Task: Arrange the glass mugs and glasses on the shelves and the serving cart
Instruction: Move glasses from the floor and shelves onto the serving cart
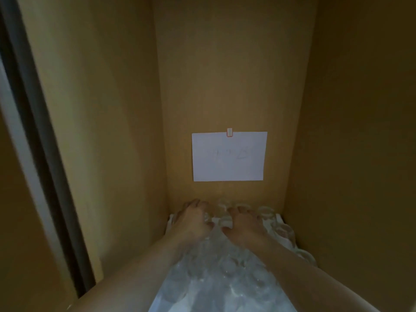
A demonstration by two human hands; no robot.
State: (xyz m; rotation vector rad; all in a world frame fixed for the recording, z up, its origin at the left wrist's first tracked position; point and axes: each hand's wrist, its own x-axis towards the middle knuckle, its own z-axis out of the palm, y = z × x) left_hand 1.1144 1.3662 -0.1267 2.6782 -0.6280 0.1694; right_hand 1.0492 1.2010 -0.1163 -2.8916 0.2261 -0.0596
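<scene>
Dim wooden cabinet shelf (227,86), taped paper (228,157)

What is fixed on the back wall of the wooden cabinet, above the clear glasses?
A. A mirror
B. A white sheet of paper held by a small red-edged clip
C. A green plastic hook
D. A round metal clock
B: a white rectangular sheet of paper hangs on the back wall of the wooden cabinet under a small red-edged clip, above the clear glasses that both hands reach.
</scene>
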